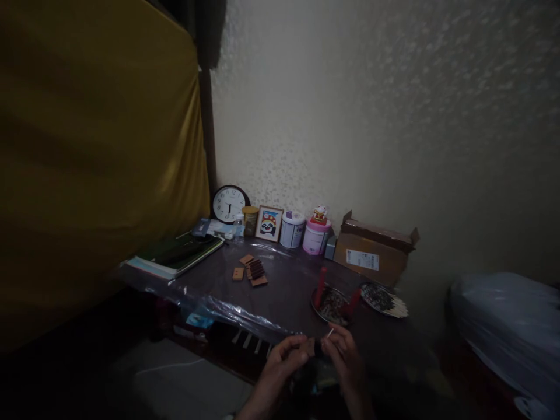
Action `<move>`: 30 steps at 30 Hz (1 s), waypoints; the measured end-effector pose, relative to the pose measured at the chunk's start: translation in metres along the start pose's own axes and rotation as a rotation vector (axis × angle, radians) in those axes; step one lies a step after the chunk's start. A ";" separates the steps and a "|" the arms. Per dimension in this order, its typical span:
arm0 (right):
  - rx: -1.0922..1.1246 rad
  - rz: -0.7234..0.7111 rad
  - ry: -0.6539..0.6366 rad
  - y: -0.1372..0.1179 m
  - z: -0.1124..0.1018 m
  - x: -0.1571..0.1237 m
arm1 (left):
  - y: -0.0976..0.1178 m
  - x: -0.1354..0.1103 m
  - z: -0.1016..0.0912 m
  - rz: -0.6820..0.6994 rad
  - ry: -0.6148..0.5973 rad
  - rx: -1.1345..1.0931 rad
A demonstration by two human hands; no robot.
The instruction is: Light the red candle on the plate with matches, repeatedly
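Observation:
Near the table's front edge, my left hand (283, 360) pinches a small brown matchbox (308, 347) between thumb and fingers. Close to its right, my right hand (343, 356) grips a thin pale matchstick (330, 333), whose lower end is hidden by the fingers. Just beyond my hands lies a round plate (313, 308) strewn with what look like matchsticks. A red candle (321, 286) stands upright on it, and another red candle (353, 301) leans at its right side. Farther right, a second plate (366, 286) bears many dark-and-pale matchsticks (391, 304).
Several small matchboxes (255, 270) lie mid-table. Along the wall stand a clock (229, 204), a framed panda picture (269, 224), a white tin (292, 230), a pink tin (315, 238) and a cardboard box (385, 259). Books (179, 256) lie at left; a plastic-wrapped bundle (511, 326) sits at right.

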State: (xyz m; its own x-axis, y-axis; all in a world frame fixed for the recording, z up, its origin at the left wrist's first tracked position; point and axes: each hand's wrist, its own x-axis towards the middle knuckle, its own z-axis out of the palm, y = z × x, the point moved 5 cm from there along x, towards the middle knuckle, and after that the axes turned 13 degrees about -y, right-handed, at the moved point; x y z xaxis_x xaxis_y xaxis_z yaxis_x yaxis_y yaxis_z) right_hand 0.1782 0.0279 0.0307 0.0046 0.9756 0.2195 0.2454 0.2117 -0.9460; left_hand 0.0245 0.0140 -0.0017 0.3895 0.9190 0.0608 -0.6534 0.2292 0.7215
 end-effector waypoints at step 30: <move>-0.044 0.038 0.147 0.017 -0.008 -0.001 | -0.001 0.008 -0.008 0.058 0.006 -0.136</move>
State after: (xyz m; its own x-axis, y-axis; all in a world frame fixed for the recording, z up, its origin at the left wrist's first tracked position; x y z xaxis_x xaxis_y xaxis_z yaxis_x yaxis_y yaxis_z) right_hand 0.1900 0.0296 0.0166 0.1562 0.9630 0.2194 0.2848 0.1688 -0.9436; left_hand 0.0235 0.0231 -0.0074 0.3451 0.9337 0.0954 -0.7566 0.2166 0.6169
